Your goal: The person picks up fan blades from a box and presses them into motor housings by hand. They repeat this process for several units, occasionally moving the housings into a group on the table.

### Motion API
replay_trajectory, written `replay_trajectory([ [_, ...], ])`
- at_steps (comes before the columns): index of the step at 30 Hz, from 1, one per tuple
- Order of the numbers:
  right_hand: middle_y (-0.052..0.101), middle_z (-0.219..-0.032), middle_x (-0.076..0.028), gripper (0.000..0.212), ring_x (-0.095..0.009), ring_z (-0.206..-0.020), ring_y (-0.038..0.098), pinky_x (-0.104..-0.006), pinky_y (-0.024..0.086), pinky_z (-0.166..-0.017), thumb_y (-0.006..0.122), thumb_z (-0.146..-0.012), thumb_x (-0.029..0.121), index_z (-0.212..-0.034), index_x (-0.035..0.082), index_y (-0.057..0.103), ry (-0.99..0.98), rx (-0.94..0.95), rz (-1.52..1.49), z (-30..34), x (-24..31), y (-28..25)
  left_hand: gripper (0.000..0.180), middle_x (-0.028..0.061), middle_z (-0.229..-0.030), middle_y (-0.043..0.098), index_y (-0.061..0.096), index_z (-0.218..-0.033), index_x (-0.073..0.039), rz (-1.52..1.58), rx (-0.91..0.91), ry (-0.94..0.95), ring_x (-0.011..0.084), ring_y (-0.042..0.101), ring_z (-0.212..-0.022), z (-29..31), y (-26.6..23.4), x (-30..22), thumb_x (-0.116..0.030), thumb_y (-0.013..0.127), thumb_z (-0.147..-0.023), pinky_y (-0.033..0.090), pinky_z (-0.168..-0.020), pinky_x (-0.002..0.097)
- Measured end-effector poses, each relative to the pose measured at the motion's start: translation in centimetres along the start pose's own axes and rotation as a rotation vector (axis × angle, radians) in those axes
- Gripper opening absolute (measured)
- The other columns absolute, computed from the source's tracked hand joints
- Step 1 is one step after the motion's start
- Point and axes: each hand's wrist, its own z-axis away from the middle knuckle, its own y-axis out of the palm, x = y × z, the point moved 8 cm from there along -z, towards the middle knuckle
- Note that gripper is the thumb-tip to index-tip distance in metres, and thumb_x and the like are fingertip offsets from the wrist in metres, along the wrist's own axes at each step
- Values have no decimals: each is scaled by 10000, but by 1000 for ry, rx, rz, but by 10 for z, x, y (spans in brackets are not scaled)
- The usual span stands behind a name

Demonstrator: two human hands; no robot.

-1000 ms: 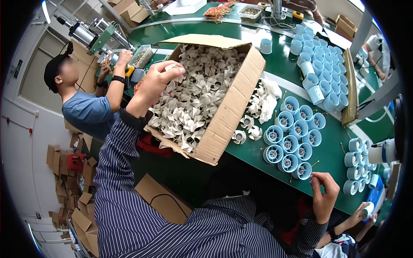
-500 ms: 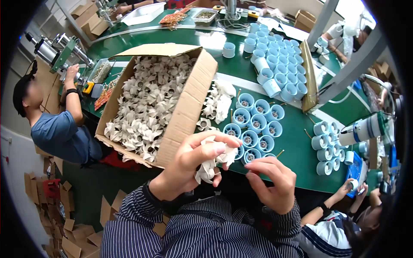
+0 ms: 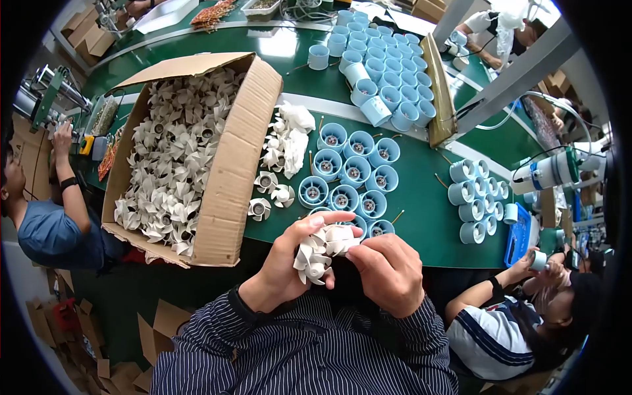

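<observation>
My left hand is closed around a small bunch of white plastic fan impellers, just off the table's near edge. My right hand comes in from the right, its thumb and fingertips pinched at the edge of one impeller in that bunch; the exact contact is partly hidden. Just beyond my hands stand several light-blue round housings in rows, with motor parts and thin leads inside. A few loose impellers lie on the green table to their left.
A large open cardboard box full of impellers stands at the left. Many blue cups crowd the far middle, beside a metal post. More housings and a blue tray are at right. Co-workers sit on both sides.
The view has swung right, so the table and box sit further left. My right hand has moved in from apart and now pinches at the impellers in my left hand.
</observation>
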Motion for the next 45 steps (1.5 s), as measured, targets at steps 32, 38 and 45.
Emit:
replay_trajectory([
  [32,659,-870,-106,93,-269,-748,640,-375,501,-658,773,-946,50,-961,-17,710,619,101,69,63,-102,-1,621,293,-1313,711,625,-1412,130,-90,53,-239,289,783,-921,1,-47,65,-367,569,-1042,658,-605,351],
  [38,661,-858,-102,66,-254,-765,636,-378,512,-690,816,-897,47,-932,15,769,551,117,131,45,-90,-3,636,295,-1334,701,601,-1449,128,-67,65,-223,283,775,-912,-4,-45,68,-369,547,-1056,658,-604,351],
  [45,676,-865,-76,113,-295,-830,627,-437,521,-742,847,-848,68,-939,38,788,458,253,270,45,-90,3,654,296,-1343,698,581,-1470,127,53,68,-225,265,758,-864,-7,-46,73,-387,529,-1069,650,-590,346],
])
